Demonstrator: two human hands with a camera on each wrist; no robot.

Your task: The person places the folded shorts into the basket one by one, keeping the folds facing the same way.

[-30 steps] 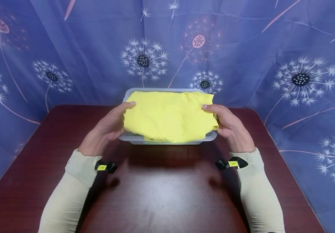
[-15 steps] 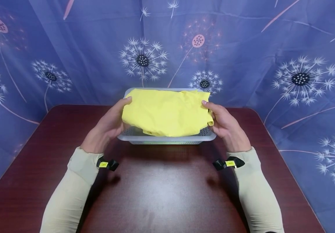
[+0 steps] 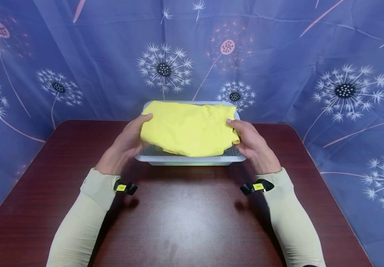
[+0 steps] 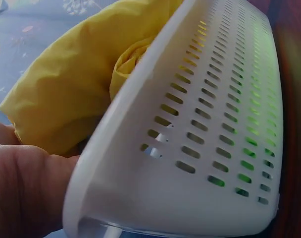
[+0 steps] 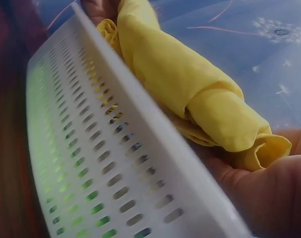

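Observation:
A folded yellow cloth point(image 3: 188, 128), perhaps a garment, spans the mouth of a pale plastic basket point(image 3: 192, 159). My left hand point(image 3: 125, 142) grips the cloth's left end with the thumb on top. The right end is held the same way by my right hand point(image 3: 253, 142). In both wrist views the cloth point(image 5: 205, 94) bulges above the slotted basket wall point(image 4: 140, 193), with loose rolled folds at its edge. Something green shows through the lower slots; its kind is hidden. Most fingers are hidden under the cloth.
The basket stands near the back edge of a dark reddish-brown table point(image 3: 185, 222). A blue curtain point(image 3: 111, 55) with dandelion prints hangs behind the table and along its sides.
The cloth has shifted back and up, baring the basket's front rim. My right hand has moved left, and the cloth's right end with it. My left hand has barely moved.

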